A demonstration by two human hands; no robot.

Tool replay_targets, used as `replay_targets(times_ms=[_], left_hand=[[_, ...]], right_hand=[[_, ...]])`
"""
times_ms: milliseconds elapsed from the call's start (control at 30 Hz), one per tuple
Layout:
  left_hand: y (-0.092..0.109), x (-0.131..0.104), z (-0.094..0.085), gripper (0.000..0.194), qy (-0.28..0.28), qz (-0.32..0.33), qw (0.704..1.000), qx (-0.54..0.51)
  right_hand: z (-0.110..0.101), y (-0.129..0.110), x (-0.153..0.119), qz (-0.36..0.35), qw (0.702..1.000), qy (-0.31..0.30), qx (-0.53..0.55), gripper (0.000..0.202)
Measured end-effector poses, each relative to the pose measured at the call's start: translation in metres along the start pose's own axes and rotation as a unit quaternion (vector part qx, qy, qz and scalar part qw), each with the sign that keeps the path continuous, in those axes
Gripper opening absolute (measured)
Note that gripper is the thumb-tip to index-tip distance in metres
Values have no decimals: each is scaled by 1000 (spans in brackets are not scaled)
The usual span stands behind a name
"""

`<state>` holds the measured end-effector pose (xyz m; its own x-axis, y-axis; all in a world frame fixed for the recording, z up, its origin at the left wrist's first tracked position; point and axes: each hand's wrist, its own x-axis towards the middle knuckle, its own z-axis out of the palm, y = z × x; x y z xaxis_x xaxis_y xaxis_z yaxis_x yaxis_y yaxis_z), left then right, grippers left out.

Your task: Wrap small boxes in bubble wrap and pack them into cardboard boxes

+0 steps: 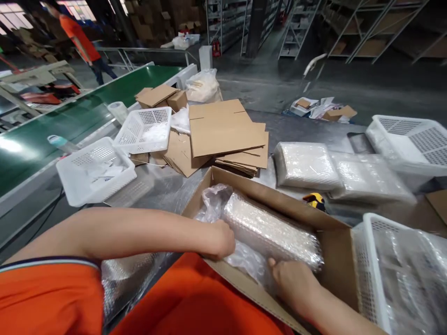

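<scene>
An open cardboard box (335, 249) stands in front of me, tilted across my view. Inside lies a long bundle in bubble wrap (272, 228). Clear air-cushion film (246, 258) fills the near side of the box, and more of it is bunched at the left end. My left hand (220, 239) is closed over the film at the near left wall, its fingertips hidden. Down inside the near wall, my right hand (295, 284) has its fingers curled at the film's other end, beside the bundle. Its thumb shows; the other fingertips are out of sight.
Flat cardboard sheets (223, 128) are stacked behind the box. White baskets (94, 172) stand left, another basket (370, 270) right. Bubble-wrapped packs (307, 165) and a yellow-black tape measure (314, 201) lie behind. A green conveyor (139, 79) runs left; a person (82, 42) is beyond it.
</scene>
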<state>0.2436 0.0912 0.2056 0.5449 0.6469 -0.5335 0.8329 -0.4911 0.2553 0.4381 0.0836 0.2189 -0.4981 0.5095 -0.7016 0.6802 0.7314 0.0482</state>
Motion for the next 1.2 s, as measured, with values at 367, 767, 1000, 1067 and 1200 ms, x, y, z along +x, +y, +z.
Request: replay_targets(times_ms=[367,767,1000,1067,1200], left_hand=[[-28,-33,-60,30,60,-34,996,54],[-18,-34,-65,31,196,-8,961,192],[4,-28,-60,34,-116,109,982,103],[3,-16,-54,38,-171,104,977,77],[3,-2,-42,31,-186,96,974,85]], right_hand=[[-19,22,-18,79,989,119,30,23],[-26,39,-10,118,989,92,17,36],[-32,32,-18,-31,971,234,-29,42],[-29,22,-16,-60,982,176,-26,45],[-22,-4,-10,-60,980,165,-98,37]])
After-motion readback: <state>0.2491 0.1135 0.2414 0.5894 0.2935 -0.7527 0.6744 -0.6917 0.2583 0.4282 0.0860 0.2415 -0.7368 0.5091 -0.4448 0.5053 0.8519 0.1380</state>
